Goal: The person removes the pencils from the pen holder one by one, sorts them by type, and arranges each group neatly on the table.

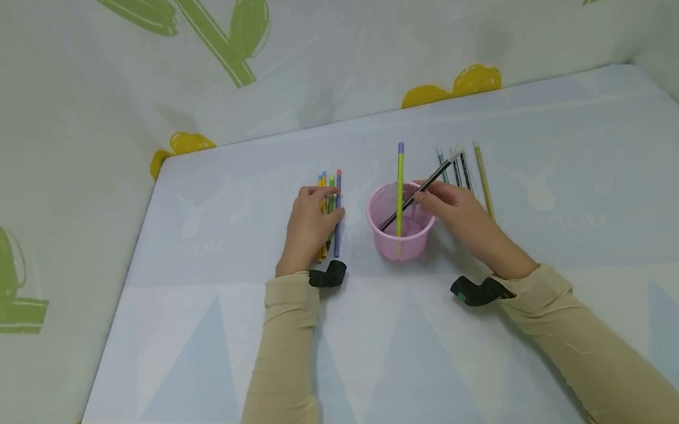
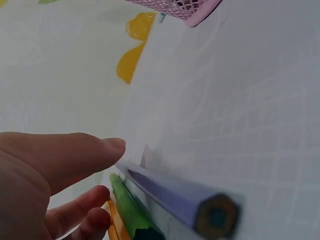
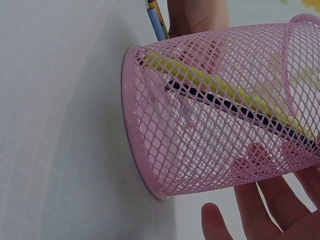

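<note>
A pink mesh pen cup (image 1: 402,248) stands upright on the table. In it leans a yellow-green pencil (image 1: 400,174) with a blue end. My right hand (image 1: 461,218) is at the cup's right rim, its thumb and forefinger pinching a black pencil (image 1: 436,174) that slants into the cup. In the right wrist view the other fingers lie against the mesh (image 3: 210,150). My left hand (image 1: 307,227) is over a row of pencils left of the cup, thumb apart from the fingers. The purple pencil (image 2: 175,195) and green pencil (image 2: 127,210) lie beside its fingertips.
Right of the cup lie several dark pencils (image 1: 455,168) and a gold pencil (image 1: 485,179), partly behind my right hand. The pale table (image 1: 388,356) has blue triangles. A wall (image 1: 331,51) with green plant shapes runs along the back edge.
</note>
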Action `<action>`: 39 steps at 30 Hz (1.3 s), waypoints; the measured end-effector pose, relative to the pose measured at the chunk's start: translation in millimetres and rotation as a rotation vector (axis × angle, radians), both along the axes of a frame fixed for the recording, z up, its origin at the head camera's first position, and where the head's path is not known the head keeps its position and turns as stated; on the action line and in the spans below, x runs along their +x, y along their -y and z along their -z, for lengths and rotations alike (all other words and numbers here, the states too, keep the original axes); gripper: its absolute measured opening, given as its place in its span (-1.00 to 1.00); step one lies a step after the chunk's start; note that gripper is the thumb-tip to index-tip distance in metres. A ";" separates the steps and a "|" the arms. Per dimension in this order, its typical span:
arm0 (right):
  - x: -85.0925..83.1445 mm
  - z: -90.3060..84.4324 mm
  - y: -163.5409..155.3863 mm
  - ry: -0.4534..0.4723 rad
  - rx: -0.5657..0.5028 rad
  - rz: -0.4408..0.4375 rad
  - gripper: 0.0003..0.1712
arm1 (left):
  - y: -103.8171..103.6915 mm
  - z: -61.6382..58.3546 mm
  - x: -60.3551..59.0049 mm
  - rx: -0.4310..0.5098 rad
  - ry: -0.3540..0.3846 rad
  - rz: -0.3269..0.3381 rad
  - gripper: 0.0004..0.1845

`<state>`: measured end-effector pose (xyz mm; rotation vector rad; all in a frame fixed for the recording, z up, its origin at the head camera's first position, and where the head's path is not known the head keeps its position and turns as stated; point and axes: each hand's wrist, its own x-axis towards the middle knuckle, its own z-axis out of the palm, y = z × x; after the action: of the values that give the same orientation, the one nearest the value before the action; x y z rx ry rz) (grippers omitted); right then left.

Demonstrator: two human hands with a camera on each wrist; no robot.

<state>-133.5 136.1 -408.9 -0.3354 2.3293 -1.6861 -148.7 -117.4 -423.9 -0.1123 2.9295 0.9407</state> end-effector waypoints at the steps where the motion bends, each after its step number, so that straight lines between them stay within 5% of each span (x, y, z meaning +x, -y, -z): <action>1: -0.1 0.3 -0.3 0.002 0.001 -0.003 -0.44 | 1.4 0.9 0.3 0.029 -0.003 -0.011 -0.58; 14: 0.8 3.8 -0.4 0.019 -0.022 0.004 -0.43 | 16.9 11.1 2.2 0.415 -0.111 -0.178 -0.69; 23: -0.1 2.4 -2.6 -0.019 -0.007 0.001 -0.44 | 21.3 14.9 5.4 0.708 -0.289 -0.173 -0.61; 30: 2.9 -0.4 -1.5 -0.010 0.003 0.010 -0.46 | 6.0 -4.3 18.8 0.923 -0.313 -0.084 -0.59; 34: 2.8 -0.4 -1.6 -0.035 0.015 0.009 -0.44 | -5.3 -15.9 25.3 0.963 -0.292 0.024 -0.65; 39: 2.9 0.6 0.0 -0.092 0.001 0.020 -0.52 | -18.6 -15.8 27.9 1.028 -0.232 0.196 -0.65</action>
<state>-130.6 136.0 -409.5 -0.3988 2.4062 -1.7128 -120.8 -98.8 -408.1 0.3427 2.1642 2.3397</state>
